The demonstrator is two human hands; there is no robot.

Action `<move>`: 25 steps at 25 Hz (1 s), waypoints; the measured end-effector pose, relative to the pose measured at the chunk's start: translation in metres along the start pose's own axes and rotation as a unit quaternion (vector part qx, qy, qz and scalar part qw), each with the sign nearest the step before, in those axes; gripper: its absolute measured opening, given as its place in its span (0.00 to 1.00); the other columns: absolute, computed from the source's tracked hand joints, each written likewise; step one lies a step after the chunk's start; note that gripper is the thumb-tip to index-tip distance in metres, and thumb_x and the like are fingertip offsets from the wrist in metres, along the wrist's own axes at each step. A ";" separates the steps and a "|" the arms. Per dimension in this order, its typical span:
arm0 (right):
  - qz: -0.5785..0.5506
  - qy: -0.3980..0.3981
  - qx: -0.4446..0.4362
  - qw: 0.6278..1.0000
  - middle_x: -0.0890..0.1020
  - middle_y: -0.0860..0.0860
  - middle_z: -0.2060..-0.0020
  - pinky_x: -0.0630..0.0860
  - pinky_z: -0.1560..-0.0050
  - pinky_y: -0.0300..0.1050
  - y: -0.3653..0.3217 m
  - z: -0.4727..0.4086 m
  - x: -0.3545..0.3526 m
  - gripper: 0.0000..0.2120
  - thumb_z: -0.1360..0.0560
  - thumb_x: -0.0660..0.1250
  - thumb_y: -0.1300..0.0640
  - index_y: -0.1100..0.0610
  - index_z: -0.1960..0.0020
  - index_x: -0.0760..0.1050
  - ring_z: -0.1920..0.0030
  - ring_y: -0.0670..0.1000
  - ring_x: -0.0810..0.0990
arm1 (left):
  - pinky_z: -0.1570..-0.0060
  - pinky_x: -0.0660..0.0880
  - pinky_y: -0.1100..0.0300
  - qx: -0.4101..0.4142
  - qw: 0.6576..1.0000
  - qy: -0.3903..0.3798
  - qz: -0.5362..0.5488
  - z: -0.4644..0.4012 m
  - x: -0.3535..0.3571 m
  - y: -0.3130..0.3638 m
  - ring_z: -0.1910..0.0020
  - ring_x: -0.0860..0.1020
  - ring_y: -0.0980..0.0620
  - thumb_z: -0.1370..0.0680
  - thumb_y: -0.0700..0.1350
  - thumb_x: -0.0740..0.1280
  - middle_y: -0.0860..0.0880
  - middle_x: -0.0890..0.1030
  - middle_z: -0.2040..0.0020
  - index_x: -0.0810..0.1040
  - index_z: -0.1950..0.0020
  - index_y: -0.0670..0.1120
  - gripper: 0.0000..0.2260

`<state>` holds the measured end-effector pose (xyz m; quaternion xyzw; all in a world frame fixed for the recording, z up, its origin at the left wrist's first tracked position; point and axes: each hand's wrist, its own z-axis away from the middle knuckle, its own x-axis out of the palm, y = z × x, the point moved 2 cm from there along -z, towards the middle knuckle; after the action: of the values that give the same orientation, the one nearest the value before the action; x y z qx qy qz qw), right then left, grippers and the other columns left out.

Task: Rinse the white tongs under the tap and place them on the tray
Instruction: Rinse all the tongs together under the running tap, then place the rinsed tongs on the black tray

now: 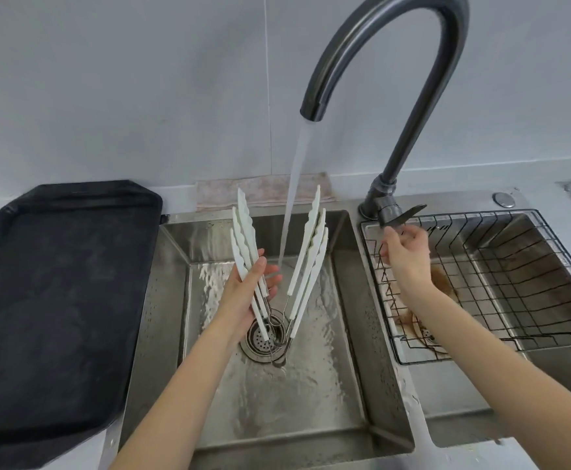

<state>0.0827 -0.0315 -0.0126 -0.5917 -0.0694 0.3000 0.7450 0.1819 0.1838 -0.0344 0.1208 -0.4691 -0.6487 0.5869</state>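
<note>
A: White tongs [279, 266], several bunched, are held over the sink [345, 385], left hand [243, 296] clamped on one set of arms; water falls between the spread arms.
B: Right hand [407, 251]?
A: Fingers loosely curled by the tap [379, 62] lever, nothing gripped.
B: Risks?
A: Wet bundle could be dropped; one-hand grip. Tips may be missed by the stream.
B: Surroundings?
A: Black tray [56, 283] on the desk, left, unobstructed. Wire basket [497, 283] right.
</note>
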 end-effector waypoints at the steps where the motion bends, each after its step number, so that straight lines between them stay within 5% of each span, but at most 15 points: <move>1: 0.002 0.014 -0.013 1.000 0.75 0.48 0.63 0.70 0.61 0.35 -0.004 -0.004 -0.007 0.24 0.22 0.61 0.54 0.59 0.30 0.60 0.65 0.43 0.73 | 0.64 0.80 0.66 0.001 1.000 -0.002 0.001 0.002 0.001 0.000 0.65 0.82 0.56 0.23 0.44 0.63 0.47 0.80 0.56 0.73 0.40 0.48 0.12; 4: 0.024 0.032 -0.055 0.998 0.77 0.51 0.58 0.69 0.63 0.33 -0.018 -0.015 -0.016 0.25 0.22 0.62 0.52 0.56 0.27 0.61 0.64 0.41 0.74 | 0.62 0.80 0.65 0.005 1.000 0.001 0.010 0.006 0.004 -0.001 0.63 0.83 0.55 0.23 0.44 0.63 0.46 0.81 0.55 0.72 0.40 0.47 0.12; 9: -0.007 0.045 -0.067 0.997 0.77 0.45 0.65 0.73 0.62 0.33 -0.017 -0.029 -0.015 0.19 0.22 0.61 0.55 0.58 0.32 0.70 0.70 0.38 0.77 | 0.62 0.81 0.65 0.004 1.000 0.007 0.018 0.005 0.005 -0.001 0.60 0.83 0.54 0.23 0.44 0.63 0.47 0.81 0.53 0.72 0.40 0.48 0.12; 16: -0.024 0.051 -0.060 0.997 0.76 0.47 0.68 0.72 0.72 0.27 -0.030 -0.037 -0.010 0.14 0.22 0.62 0.56 0.58 0.38 0.74 0.71 0.41 0.75 | 0.59 0.80 0.65 0.013 1.000 -0.007 0.027 0.006 0.004 -0.001 0.52 0.81 0.51 0.22 0.44 0.62 0.47 0.81 0.51 0.70 0.34 0.46 0.16; 21: 0.028 0.049 -0.047 0.997 0.75 0.48 0.68 0.76 0.60 0.38 -0.046 -0.033 -0.009 0.17 0.22 0.61 0.55 0.63 0.37 0.72 0.68 0.44 0.74 | 0.57 0.80 0.63 0.018 0.999 -0.011 0.034 0.004 0.002 -0.001 0.51 0.81 0.51 0.22 0.43 0.62 0.47 0.81 0.50 0.69 0.33 0.46 0.17; 25: 0.000 -0.004 -0.016 1.000 0.80 0.50 0.54 0.74 0.37 0.51 -0.034 0.008 0.011 0.33 0.23 0.62 0.52 0.57 0.23 0.52 0.52 0.48 0.78 | 0.54 0.78 0.61 0.011 0.999 -0.007 0.037 0.005 -0.002 -0.008 0.50 0.81 0.50 0.22 0.43 0.62 0.47 0.81 0.49 0.70 0.34 0.46 0.16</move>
<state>0.1003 -0.0227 0.0184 -0.6022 -0.0778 0.3011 0.7353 0.1735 0.1871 -0.0387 0.1047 -0.4846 -0.6222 0.6058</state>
